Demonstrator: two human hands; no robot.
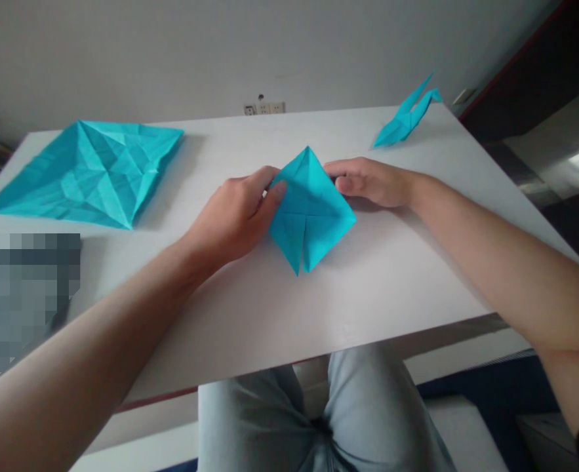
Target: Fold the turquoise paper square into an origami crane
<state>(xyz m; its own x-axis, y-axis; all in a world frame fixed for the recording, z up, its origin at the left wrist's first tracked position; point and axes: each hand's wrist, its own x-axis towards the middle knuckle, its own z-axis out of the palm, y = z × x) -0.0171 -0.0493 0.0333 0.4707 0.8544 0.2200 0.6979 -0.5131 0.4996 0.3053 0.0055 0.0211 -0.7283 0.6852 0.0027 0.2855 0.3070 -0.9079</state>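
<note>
A turquoise sheet folded into a diamond, the folded paper (313, 196), is held tilted above the white table. Its lower half is split by a slit, leaving two loose points toward me. My left hand (247, 210) grips its left edge, thumb on top and the other fingers underneath, partly hidden. At the upper right edge, my right hand (372, 182) has its curled fingers and thumb against the paper; the fingertips are partly hidden behind it.
A creased, unfolded turquoise sheet (107, 174) lies at the left of the white table (250, 314). A turquoise paper crane (407, 121) stands at the far right corner. Wall sockets (265, 109) show behind the table's back edge. A pixelated patch (28, 295) covers something at the left.
</note>
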